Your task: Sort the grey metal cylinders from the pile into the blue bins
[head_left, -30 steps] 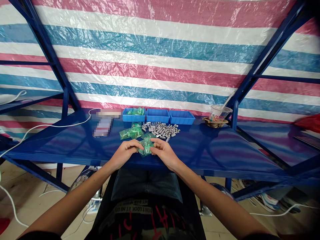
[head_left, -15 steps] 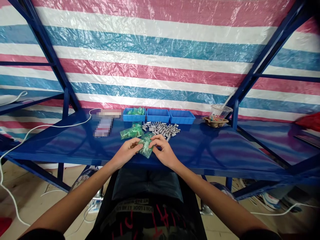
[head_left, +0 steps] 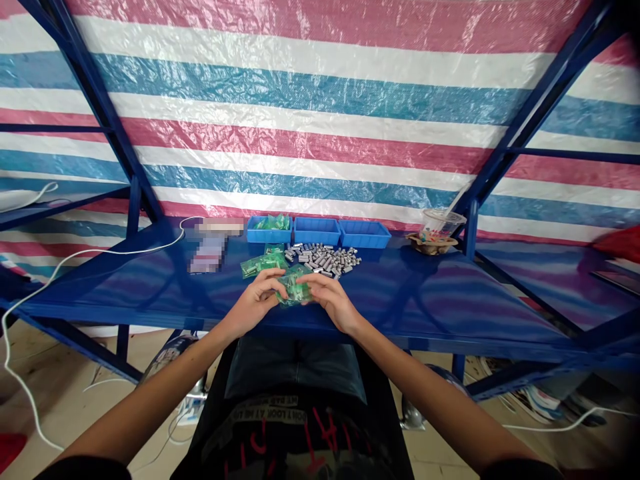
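Note:
Between both hands I hold a clear green-tinted plastic bag (head_left: 294, 287) with small metal pieces inside, near the table's front edge. My left hand (head_left: 257, 300) pinches its left side, thumb and fingers closed on the plastic. My right hand (head_left: 333, 300) grips the right side, fingers lying over the top. Just beyond the left hand lie more filled green bags (head_left: 263, 264). Past the held bag, a loose pile of small silver metal cylinders (head_left: 327, 259) spreads over the blue table (head_left: 425, 293).
Three blue bins stand in a row at the back: the left bin (head_left: 270, 235) holds green bags, beside a middle bin (head_left: 316, 238) and a right bin (head_left: 365, 241). A plastic cup (head_left: 440, 225) stands right. A white cable (head_left: 100, 252) crosses the left side.
The bag has been tilted and folded, so it looks shorter and wider. My right hand has shifted slightly right, its fingers stretched further across the bag.

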A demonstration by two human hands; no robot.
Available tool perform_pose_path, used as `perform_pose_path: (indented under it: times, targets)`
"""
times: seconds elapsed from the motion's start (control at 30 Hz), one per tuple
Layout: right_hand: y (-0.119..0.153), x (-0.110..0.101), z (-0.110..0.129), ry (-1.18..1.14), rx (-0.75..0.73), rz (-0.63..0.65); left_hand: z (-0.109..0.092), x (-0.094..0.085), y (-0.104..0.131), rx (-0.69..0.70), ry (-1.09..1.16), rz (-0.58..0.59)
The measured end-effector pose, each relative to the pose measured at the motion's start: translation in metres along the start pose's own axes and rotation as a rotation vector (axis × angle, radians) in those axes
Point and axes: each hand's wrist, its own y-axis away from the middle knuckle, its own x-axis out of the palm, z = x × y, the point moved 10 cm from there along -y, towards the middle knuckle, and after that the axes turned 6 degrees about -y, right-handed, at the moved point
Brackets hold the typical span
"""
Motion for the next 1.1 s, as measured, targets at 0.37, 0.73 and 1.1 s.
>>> perform_pose_path:
  times: [0.37, 0.73, 1.1]
  targets:
    - [0.002, -0.015, 0.004, 0.260, -0.142, -0.195, 0.005, -0.004, -0.001, -0.110, -0.133, -0.108]
    - [0.010, 0.030, 0.012, 0.630, -0.158, 0.123, 0.011, -0.050, -0.031, -0.166, -0.320, -0.233]
    - [0.013, 0.014, 0.020, 0.711, -0.226, -0.093, 0.017, -0.161, -0.171, -0.328, -0.958, -0.377]
